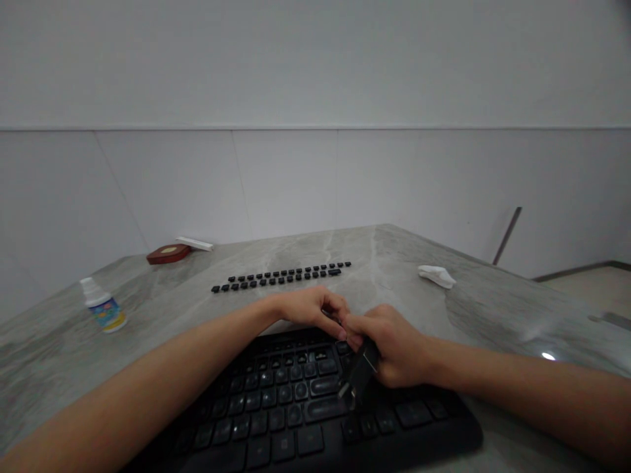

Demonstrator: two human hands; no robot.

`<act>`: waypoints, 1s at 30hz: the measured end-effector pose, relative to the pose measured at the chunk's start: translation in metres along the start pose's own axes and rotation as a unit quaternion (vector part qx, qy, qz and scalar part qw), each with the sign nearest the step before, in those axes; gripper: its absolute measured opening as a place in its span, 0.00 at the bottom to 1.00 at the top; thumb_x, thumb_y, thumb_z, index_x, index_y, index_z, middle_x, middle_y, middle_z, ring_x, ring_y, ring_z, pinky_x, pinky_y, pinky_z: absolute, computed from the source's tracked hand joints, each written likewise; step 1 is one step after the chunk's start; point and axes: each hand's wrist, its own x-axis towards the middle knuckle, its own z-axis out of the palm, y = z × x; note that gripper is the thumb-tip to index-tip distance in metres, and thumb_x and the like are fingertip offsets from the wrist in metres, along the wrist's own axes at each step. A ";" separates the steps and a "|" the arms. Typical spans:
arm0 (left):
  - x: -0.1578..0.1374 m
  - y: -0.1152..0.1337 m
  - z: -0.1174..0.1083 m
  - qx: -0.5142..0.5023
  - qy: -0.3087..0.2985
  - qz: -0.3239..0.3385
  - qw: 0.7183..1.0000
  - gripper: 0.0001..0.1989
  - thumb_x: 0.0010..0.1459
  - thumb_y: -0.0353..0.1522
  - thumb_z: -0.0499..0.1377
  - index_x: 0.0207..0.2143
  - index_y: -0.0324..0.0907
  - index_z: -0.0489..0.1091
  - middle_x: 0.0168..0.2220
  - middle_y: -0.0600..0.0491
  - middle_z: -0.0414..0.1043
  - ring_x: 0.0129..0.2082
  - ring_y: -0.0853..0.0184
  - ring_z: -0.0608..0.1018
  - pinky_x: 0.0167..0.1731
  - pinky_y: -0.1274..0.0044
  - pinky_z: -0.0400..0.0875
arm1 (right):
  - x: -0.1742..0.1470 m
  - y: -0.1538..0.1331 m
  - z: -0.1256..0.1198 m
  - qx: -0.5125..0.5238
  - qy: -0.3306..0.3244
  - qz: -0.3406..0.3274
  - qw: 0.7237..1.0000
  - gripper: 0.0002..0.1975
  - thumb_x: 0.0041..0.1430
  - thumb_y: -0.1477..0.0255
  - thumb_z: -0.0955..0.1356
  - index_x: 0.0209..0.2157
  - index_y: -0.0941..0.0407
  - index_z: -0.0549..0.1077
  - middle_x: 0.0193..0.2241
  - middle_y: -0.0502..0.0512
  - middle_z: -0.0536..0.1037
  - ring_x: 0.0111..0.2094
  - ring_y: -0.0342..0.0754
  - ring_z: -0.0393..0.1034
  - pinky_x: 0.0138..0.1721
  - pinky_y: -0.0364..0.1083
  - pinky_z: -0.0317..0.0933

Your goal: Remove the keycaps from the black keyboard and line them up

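A black keyboard [325,407] lies in front of me, with the top row partly stripped of keycaps. My right hand [394,345] is closed around a black block-shaped tool [362,368] with small metal-looking prongs at its lower end, over the keyboard's right part. My left hand [315,309] meets the right fingertips above the keyboard's top edge. Its thumb and fingers are pinched together; whatever lies between them is too small or hidden to name. Beyond the hands, black keycaps [280,280] stand in two rows on the table.
A spray bottle [104,306] with a blue and yellow label stands at left. Behind it are a red-brown box [168,255] and a white strip [196,244]. A crumpled white cloth or tissue [436,276] lies at right on the grey marbled table [394,263], against a white wall.
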 end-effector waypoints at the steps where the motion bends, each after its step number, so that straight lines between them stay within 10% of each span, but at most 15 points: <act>1: 0.000 0.000 0.000 0.001 0.001 -0.003 1.000 0.06 0.52 0.33 0.66 0.33 0.41 0.76 0.32 0.56 0.70 0.34 0.71 0.72 0.39 0.77 0.65 | 0.000 0.000 0.000 0.005 0.000 0.012 1.000 0.07 0.39 0.77 0.64 0.25 0.56 0.64 0.17 0.45 0.62 0.18 0.40 0.54 0.22 0.41 0.46; 13: -0.002 0.000 0.002 -0.013 0.032 -0.016 0.999 0.07 0.49 0.32 0.67 0.32 0.40 0.75 0.31 0.57 0.72 0.34 0.69 0.72 0.40 0.76 0.66 | 0.014 0.000 -0.003 0.170 0.033 0.145 0.974 0.06 0.52 0.71 0.67 0.25 0.59 0.69 0.21 0.48 0.67 0.25 0.41 0.59 0.26 0.42 0.52; 30: 0.000 0.005 0.006 -0.048 -0.016 -0.004 0.999 0.09 0.45 0.39 0.71 0.27 0.45 0.79 0.37 0.56 0.74 0.43 0.66 0.73 0.50 0.74 0.65 | 0.010 -0.005 -0.001 0.169 0.109 -0.033 0.979 0.06 0.52 0.79 0.66 0.24 0.57 0.65 0.19 0.43 0.63 0.19 0.37 0.51 0.22 0.38 0.50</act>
